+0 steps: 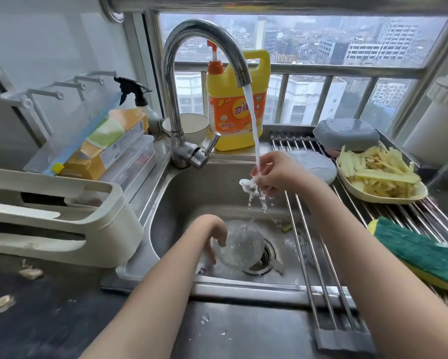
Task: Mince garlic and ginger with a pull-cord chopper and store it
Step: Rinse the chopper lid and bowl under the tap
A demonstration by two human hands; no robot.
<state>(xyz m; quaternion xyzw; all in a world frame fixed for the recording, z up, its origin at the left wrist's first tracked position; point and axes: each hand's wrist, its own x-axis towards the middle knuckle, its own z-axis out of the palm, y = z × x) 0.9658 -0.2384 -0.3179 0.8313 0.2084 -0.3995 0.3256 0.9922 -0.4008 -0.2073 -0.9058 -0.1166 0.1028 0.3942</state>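
Now, over the stainless steel sink (pixel 189 193), the right hand (pixel 277 172) pinches a small white chopper blade piece (pixel 247 184) under running tap water. Lower down, the left hand (pixel 216 235) grips the clear round chopper bowl (pixel 239 246). Wet fingers could slip onto the blade's edges.

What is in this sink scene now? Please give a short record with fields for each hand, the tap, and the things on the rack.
left hand: grips the clear bowl low in the sink, near the drain
right hand: holds a small white part under the stream
tap: running; water falls onto the part
rack: lies over the right side of the sink
on rack: dish of pale strips, green sponge, white lid
behind tap: yellow soap jug
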